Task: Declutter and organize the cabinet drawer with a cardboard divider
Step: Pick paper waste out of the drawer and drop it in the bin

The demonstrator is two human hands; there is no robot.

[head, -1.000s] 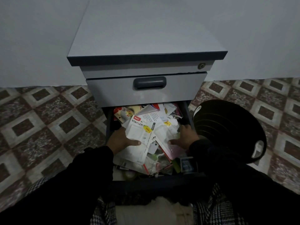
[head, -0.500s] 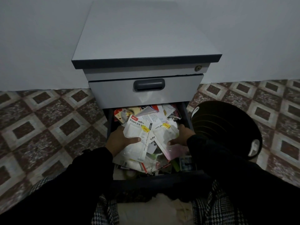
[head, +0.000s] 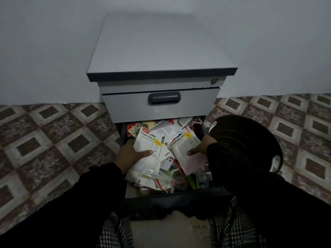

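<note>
Open drawer [head: 123, 138] front hidden behind dark sleeves [head: 238, 158]; lower clutter [head: 166, 179] too dim to identify; black basket [head: 250, 140] partly covered.

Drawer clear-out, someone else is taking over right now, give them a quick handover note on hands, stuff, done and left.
Left hand grips a stapler set packet. Right hand grips a second stapler packet.
Both sit on the pile of packets and papers filling the open lower drawer. Upper drawer is closed. A dark round basket stands on the floor to the right.
Done: drawer opened.
Left: empty it, sort, fit the cardboard divider, which is not in view.
</note>
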